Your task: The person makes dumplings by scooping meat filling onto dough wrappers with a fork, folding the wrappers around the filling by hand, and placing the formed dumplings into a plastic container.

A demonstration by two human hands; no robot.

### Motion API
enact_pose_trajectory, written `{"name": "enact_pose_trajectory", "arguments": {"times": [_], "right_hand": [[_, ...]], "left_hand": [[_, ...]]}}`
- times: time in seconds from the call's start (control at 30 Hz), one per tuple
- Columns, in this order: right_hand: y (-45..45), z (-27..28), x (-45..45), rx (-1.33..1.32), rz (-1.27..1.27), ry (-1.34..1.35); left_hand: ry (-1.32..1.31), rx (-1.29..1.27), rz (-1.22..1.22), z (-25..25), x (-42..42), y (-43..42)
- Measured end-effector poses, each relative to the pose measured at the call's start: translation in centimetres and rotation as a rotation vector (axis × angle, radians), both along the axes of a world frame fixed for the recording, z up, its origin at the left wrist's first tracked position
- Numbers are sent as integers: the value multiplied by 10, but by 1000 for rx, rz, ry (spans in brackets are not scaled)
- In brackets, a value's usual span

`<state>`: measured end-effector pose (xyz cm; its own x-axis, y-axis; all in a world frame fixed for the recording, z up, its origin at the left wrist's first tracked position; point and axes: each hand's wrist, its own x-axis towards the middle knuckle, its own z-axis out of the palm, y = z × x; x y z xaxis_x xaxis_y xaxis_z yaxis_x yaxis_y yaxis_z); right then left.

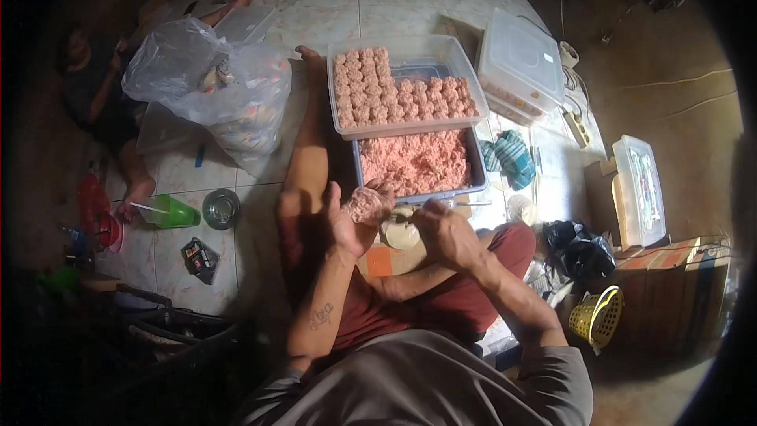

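Observation:
My left hand (352, 225) is cupped around a lump of pink minced mixture (367, 205), just in front of the blue-grey tub. To its right, my right hand (445, 233) is closed on a thin utensil (469, 203), whose shape is partly hidden. A pale round bowl (400, 238) lies below and between the hands. The blue-grey tub (479, 187) holds a mass of pink mixture (414, 162). Resting over its far side, a clear plastic tray (339, 51) carries rows of shaped pink balls (363, 99).
Lidded clear boxes (522, 63) and a green checked cloth (512, 159) lie right. A large plastic bag (252, 102), a green cup (177, 211) and a glass dish (221, 209) are left. Another person (91, 79) sits far left. A yellow basket (595, 319) stands lower right.

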<state>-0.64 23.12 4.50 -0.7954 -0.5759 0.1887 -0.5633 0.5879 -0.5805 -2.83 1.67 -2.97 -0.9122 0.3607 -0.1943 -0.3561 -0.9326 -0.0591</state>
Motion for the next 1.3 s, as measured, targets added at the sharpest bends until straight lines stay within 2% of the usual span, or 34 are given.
{"name": "enact_pose_trajectory", "arguments": {"times": [0.07, 0.1, 0.13, 0.2, 0.23, 0.27, 0.33, 0.37, 0.4, 0.47, 0.53, 0.6, 0.63, 0.67, 0.73, 0.77, 0.8, 0.87, 0.9, 0.93, 0.97, 1.0, 1.03, 1.07, 1.1, 1.13, 1.17, 1.2, 1.23, 1.27, 1.3], "right_hand": [[-2, 6, -5, -38, -125, 50], [-1, 1, -10, 111, -57, 62], [4, 1, -8, 112, -59, 65], [10, 12, -9, 221, -70, 38], [7, 16, -7, 194, -91, 53], [6, 9, -6, 192, -98, 43], [9, -8, -9, 61, -52, 0], [14, -12, -8, 122, -76, 118], [16, -3, -9, 123, -69, 130], [17, 17, -1, 6, -180, -17], [24, -2, -2, -43, -146, 52], [22, -12, -4, -240, -149, -205], [16, -14, -1, -309, -278, -262], [12, -15, -6, -310, -279, -251], [-1, -12, -6, -682, -445, -735], [-2, -7, -9, -659, -407, -1003], [-11, 12, -9, -649, -384, -1087], [-26, 5, -7, -949, -204, -1057], [-26, 11, -6, -949, -203, -1064], [-27, 19, -7, -996, -127, -1027], [-29, 25, -9, -1043, -48, -984], [-29, 27, -10, -1044, -44, -988], [-28, 28, -11, -814, -129, -793], [-27, 29, -11, -581, -203, -595], [-25, 30, -7, -637, -216, -624], [-22, 19, -5, -667, -239, -546], [-15, 12, -2, -710, -290, -586], [-10, 6, 2, -752, -341, -623], [-8, -8, 8, -743, -327, -626], [-5, -25, 16, -798, -306, -760], [-3, -34, 23, -853, -287, -892]], "left_hand": [[35, -267, -156, 11, 8, 3], [160, -204, -216, 8, 5, 4], [164, -203, -218, 7, 7, 3], [51, -276, -205, 8, 7, 1], [15, -396, -189, 4, 9, 4], [8, -397, -199, -1, 8, 3], [231, -199, -309, 5, 3, 4], [42, -335, -231, 10, 4, 7], [52, -334, -222, 12, 3, 7], [-24, -339, -191, 11, 9, -1], [34, -373, -278, 1, 8, -4], [149, -342, -366, -1, 0, -4], [180, -497, -361, 8, 1, -8], [190, -499, -361, 15, -2, -6], [291, -857, -221, 31, 2, -3], [324, -936, -215, 38, 3, 2], [321, -939, -222, 50, 5, -1], [333, -762, -330, 74, 6, -13], [359, -676, -421, 90, 5, -25], [467, -772, -403, 71, 1, -31], [734, -1059, -389, 66, 4, -28], [543, -833, -448, 46, 12, -22], [335, -616, -480, 27, 20, -16], [327, -616, -472, 6, 19, -17], [727, -1136, -294, -12, 16, -18], [1045, -1562, -164, -7, 16, -19], [1281, -2020, 67, -3, 17, -20], [1261, -2027, 76, 6, 17, -21], [1233, -2193, 225, 13, 15, -22], [1199, -2353, 382, 18, 9, -21], [1090, -1913, 325, 22, -1, -16]]}}
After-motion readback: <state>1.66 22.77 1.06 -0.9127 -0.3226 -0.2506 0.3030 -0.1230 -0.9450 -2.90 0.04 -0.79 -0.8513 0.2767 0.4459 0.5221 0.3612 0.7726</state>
